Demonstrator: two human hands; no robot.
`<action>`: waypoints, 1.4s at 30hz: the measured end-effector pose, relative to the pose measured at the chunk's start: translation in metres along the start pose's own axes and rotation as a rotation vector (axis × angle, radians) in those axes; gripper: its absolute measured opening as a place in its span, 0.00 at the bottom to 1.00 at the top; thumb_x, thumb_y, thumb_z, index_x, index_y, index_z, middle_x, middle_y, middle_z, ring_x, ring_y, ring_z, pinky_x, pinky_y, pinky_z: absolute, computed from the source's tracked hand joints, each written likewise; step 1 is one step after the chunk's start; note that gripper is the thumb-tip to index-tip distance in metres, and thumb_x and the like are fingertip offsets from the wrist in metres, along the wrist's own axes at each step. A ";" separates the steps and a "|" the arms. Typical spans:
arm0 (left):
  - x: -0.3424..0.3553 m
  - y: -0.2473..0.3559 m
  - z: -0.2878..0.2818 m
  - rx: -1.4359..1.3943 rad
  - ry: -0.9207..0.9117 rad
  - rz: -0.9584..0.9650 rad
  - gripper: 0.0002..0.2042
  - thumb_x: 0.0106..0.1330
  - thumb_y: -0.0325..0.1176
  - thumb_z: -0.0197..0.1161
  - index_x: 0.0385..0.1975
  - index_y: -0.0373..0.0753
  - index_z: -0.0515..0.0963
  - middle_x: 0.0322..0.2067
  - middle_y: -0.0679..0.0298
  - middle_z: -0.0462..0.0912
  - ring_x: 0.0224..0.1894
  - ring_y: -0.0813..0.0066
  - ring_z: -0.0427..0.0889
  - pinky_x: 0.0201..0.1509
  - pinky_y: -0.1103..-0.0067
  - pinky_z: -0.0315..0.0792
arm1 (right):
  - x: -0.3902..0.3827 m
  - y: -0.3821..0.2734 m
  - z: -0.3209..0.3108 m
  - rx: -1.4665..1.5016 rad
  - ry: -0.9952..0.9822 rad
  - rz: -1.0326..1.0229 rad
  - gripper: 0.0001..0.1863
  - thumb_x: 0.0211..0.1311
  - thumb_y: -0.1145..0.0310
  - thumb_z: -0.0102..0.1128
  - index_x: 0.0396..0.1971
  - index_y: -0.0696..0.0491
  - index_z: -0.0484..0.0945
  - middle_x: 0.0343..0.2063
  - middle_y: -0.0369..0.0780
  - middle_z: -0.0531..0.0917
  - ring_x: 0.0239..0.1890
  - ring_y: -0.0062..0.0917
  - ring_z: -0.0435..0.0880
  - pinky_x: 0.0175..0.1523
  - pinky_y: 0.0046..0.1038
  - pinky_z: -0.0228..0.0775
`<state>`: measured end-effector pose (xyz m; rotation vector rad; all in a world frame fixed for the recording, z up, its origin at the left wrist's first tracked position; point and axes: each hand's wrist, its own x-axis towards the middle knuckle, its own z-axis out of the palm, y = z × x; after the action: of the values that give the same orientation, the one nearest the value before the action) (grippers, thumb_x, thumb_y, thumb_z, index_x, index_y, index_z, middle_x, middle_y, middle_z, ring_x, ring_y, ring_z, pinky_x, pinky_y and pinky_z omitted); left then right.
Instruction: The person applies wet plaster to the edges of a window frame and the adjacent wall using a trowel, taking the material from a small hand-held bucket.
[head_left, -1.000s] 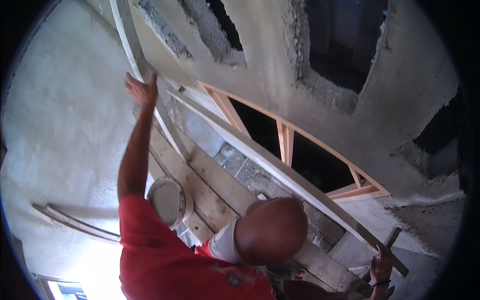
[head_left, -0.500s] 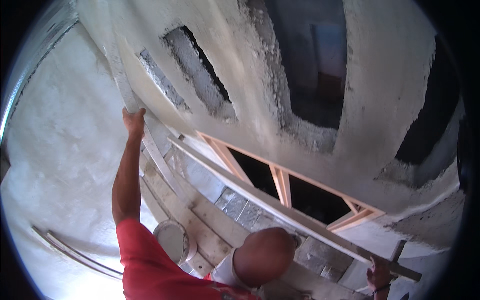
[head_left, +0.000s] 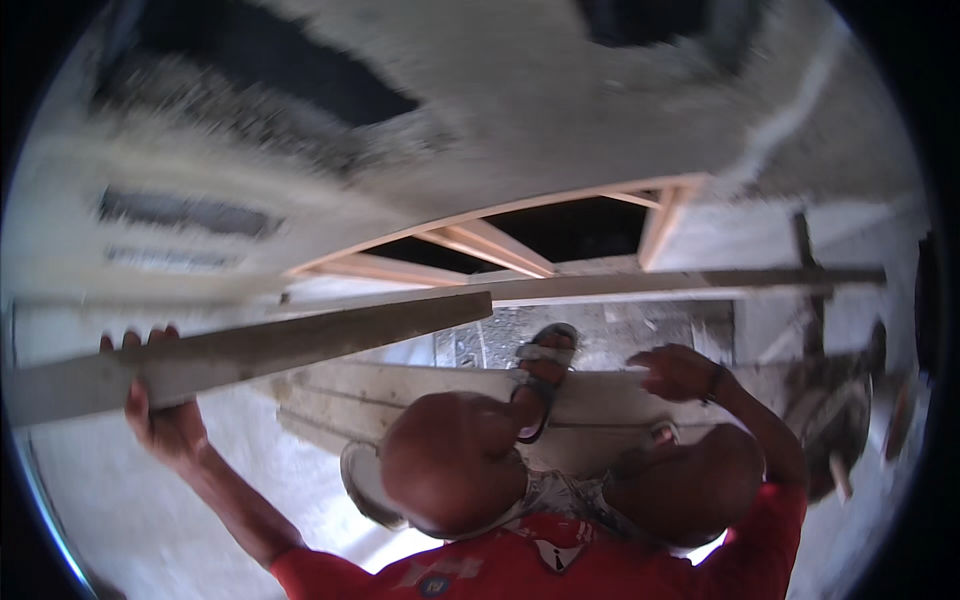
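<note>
My left hand (head_left: 168, 415) is wrapped around a long straight board (head_left: 330, 342), thumb on the near edge and fingertips showing over the far one. The board slants across the left side, its tapered end tilted up toward the middle. My right hand (head_left: 680, 374) is free, with its fingers stretched out to the left above a plank platform (head_left: 620, 405). Beyond it runs a long wooden rail (head_left: 700, 286), apart from the hand. My sandalled foot (head_left: 548, 368) rests on the planks between both bent knees.
A peach-coloured wooden frame (head_left: 510, 216) is set in the rough plastered wall (head_left: 480, 120), which has dark openings. A bucket (head_left: 366, 485) stands at the lower left. At the right a round container (head_left: 838, 425) sits near an upright post (head_left: 806, 270).
The view has swung round. My left hand has brought the board away from the wall and down across the left side. My right hand has let go of the rail's end.
</note>
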<state>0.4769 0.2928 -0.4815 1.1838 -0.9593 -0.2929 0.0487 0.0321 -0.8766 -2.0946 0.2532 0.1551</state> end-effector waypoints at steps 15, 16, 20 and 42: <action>-0.029 -0.135 0.172 -0.513 -0.193 -0.218 0.38 0.49 0.28 0.67 0.63 0.35 0.59 0.54 0.53 0.67 0.62 0.50 0.63 0.75 0.54 0.45 | 0.046 -0.047 0.045 2.166 0.475 -0.530 0.27 0.71 0.47 0.42 0.59 0.52 0.67 0.50 0.42 0.80 0.52 0.36 0.78 0.58 0.49 0.68; -0.031 -0.144 0.181 -0.520 -0.207 -0.213 0.37 0.49 0.29 0.67 0.63 0.35 0.59 0.53 0.53 0.68 0.63 0.50 0.63 0.74 0.54 0.46 | 0.047 -0.036 0.041 2.133 0.608 -0.583 0.26 0.71 0.49 0.43 0.59 0.52 0.67 0.51 0.42 0.79 0.52 0.36 0.78 0.59 0.50 0.68; -0.044 -0.176 0.190 -0.611 -0.200 -0.265 0.36 0.54 0.34 0.65 0.64 0.34 0.58 0.60 0.49 0.64 0.66 0.50 0.59 0.74 0.54 0.45 | 0.020 -0.008 0.004 2.041 0.999 -0.554 0.22 0.66 0.57 0.52 0.56 0.52 0.69 0.51 0.42 0.79 0.53 0.35 0.78 0.61 0.50 0.68; -0.135 -0.395 0.140 -0.785 0.094 -0.957 0.29 0.58 0.49 0.65 0.53 0.36 0.68 0.55 0.54 0.72 0.60 0.57 0.69 0.66 0.57 0.60 | -0.017 0.152 -0.054 1.527 1.890 0.093 0.21 0.51 0.66 0.67 0.41 0.52 0.66 0.38 0.42 0.77 0.36 0.31 0.81 0.32 0.42 0.81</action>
<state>0.3993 0.1346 -0.8848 0.8170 -0.0720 -1.2368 -0.0037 -0.0873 -0.9724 -0.1244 1.0724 -1.5073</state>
